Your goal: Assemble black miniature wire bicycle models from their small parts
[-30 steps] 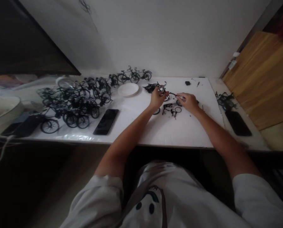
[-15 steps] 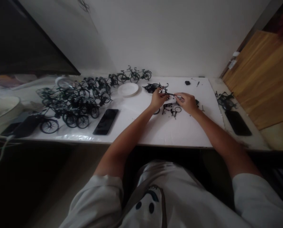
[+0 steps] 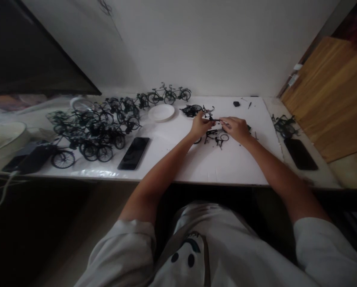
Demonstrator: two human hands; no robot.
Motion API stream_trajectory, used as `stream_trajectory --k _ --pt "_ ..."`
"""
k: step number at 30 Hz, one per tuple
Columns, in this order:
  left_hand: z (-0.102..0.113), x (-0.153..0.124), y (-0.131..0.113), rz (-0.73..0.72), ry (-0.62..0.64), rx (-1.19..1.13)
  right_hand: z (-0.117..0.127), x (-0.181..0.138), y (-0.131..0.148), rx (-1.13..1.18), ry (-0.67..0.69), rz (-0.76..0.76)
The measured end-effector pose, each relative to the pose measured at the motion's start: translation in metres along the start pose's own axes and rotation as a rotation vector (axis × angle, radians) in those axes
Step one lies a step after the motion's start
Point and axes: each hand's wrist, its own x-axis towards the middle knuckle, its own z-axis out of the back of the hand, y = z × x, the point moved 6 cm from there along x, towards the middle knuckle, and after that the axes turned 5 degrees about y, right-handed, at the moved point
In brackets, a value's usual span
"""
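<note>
My left hand is closed on a small dark model-bicycle part, with thin handlebar-like pieces sticking up past the fingers. My right hand pinches a slim dark rod-like tool that meets the part between the two hands. Its exact kind is too small to make out. Just below the hands lie loose black bicycle parts, among them a small wheel. Behind my left hand rests a pile of black wheels and parts.
Several black model bicycles crowd the table's left side. Beside them are a white plate and a phone. Another dark phone-like slab and dark parts lie at right. A monitor overhangs the far left.
The held part has tilted slightly, its handlebar-like end shifting a little right and down. Both hands stay in nearly the same place and keep their grip.
</note>
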Motion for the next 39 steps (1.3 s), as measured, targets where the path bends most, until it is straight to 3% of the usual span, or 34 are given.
stream_trajectory --k 9,18,28,39 --pt "0.000 -0.001 -0.005 -0.010 -0.017 0.110 0.001 0.002 -0.004 -0.088 0.020 -0.024" --pt "-0.005 -0.004 -0.002 0.071 0.013 -0.014 0.000 0.001 -0.004 -0.013 -0.005 -0.070" --pt "-0.014 -0.004 0.000 0.066 0.092 -0.020 -0.003 0.000 0.001 0.021 -0.008 -0.013" --pt "-0.022 -0.008 -0.010 -0.020 0.149 -0.050 -0.006 -0.002 -0.004 0.244 -0.114 -0.147"
